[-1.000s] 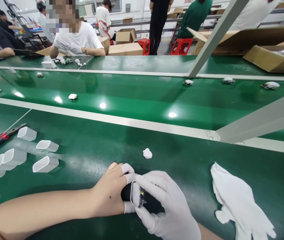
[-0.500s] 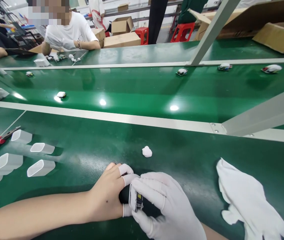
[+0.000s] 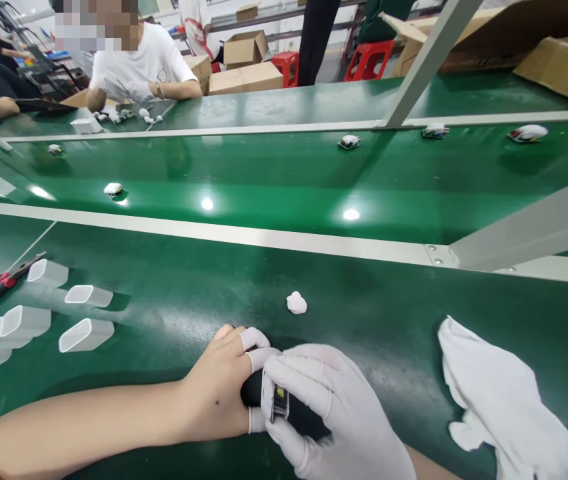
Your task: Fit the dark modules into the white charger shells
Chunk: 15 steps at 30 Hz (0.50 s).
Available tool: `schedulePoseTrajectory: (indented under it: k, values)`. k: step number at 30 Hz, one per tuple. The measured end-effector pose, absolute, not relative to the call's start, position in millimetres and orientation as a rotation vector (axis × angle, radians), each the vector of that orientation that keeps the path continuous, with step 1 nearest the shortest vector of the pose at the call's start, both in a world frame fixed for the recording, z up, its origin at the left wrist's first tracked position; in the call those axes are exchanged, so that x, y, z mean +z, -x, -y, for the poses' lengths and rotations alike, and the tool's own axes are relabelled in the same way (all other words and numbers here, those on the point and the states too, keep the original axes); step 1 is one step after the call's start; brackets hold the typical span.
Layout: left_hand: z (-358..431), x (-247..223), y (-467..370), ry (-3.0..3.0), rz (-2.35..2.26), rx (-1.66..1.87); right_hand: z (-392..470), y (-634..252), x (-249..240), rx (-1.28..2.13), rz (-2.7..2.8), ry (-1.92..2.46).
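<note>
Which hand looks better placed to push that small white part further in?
Probably the right hand: its gloved fingers sit on the white part, while the left hand grips the black piece beneath.

The left hand (image 3: 219,393) wears white fingertip cots only; the right hand (image 3: 334,413) a white glove.
</note>
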State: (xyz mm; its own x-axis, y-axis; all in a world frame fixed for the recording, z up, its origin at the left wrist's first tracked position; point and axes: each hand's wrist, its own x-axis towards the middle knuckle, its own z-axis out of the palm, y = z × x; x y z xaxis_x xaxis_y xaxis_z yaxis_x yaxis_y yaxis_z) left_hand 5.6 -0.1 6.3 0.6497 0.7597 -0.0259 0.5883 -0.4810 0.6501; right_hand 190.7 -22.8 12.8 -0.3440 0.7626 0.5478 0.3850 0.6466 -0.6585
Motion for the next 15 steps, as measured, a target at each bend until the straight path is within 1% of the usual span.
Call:
schedulePoseTrajectory:
  k: [7,15]
  values:
    - [-1.1,5.7,-5.1,-2.247,-1.027,0.356,23.7,-188.0,14.3,0.508,1.827,0.916]
    - [-0.6,3.0,-4.6,-2.240,-1.015,0.370,18.4,-187.6,20.8,0.483,1.900,0.922]
